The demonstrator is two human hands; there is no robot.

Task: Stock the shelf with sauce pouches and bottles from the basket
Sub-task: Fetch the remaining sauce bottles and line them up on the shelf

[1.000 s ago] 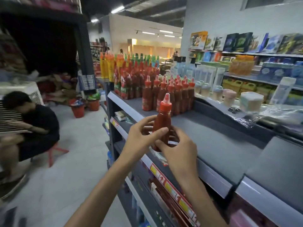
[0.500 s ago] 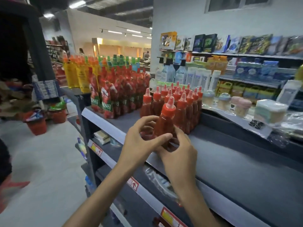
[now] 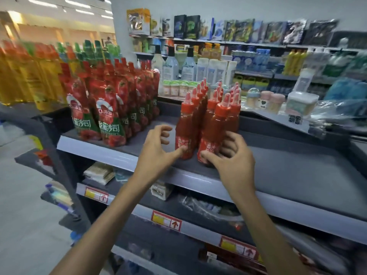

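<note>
The red sauce bottle (image 3: 215,132) that both hands held up a moment ago now stands on the flat gray shelf (image 3: 288,175), in front of the other bottles (image 3: 219,94). The right hand (image 3: 234,161) curls round its smooth, round bottom. The left hand (image 3: 156,153) is loose and half open, its thumb touching the neighbor bottle (image 3: 184,128), and shiny red sauce pouches (image 3: 111,114) stand farther back.

Right hand (image 3: 232,161) grips front sauce bottle (image 3: 213,133); left hand (image 3: 156,149) seemingly touches neighbouring bottle (image 3: 184,130)

Pale floor (image 3: 21,205), white wall (image 3: 238,6), strip lights (image 3: 42,3), likely fluorescent.
</note>
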